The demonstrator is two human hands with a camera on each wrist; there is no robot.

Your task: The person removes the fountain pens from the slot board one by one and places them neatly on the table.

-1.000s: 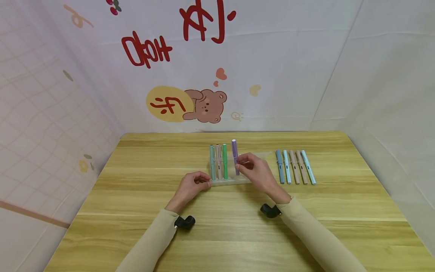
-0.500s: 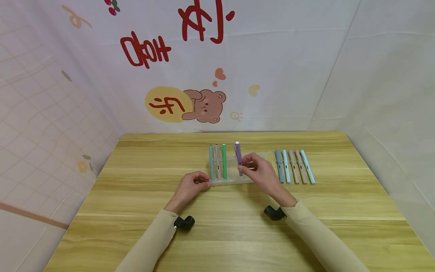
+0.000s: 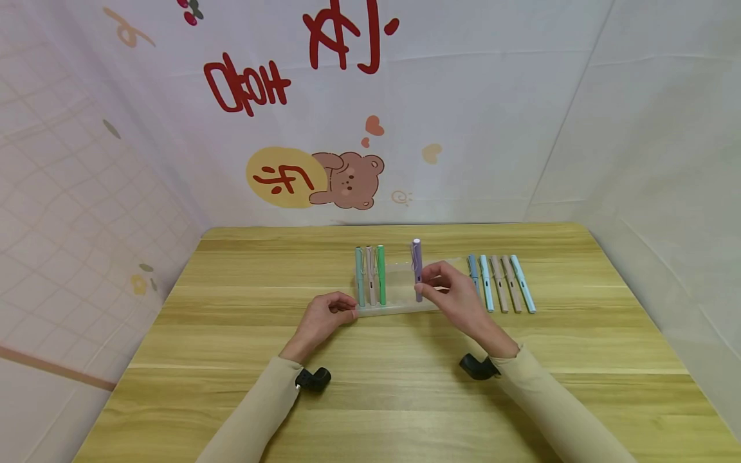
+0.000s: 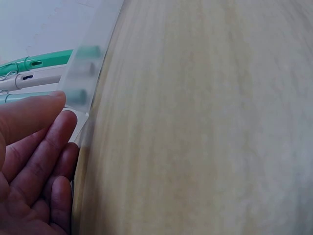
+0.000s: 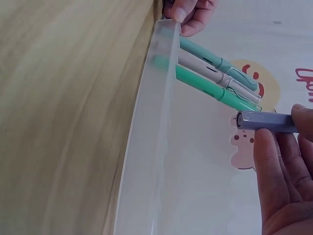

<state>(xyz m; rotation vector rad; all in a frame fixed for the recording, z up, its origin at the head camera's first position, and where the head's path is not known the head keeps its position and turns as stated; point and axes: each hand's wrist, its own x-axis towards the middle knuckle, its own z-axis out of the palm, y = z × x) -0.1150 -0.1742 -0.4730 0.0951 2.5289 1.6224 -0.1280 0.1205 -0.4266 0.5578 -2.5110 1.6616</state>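
While only head view shows flat-lying pens [image 3: 499, 285], right grip [image 3: 454, 296] pinches a purple pen [image 3: 417, 260], left grip [image 3: 321, 318] the rack [image 5: 146, 127].

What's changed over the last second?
The right hand, still holding the purple pen, has moved rightward along the translucent rack. Nothing was let go. The left hand stays at the rack's left end; the three upright pens and five lying pens stay put.

Five pens [image 3: 499, 284] lie right of the rack [image 3: 401, 309].
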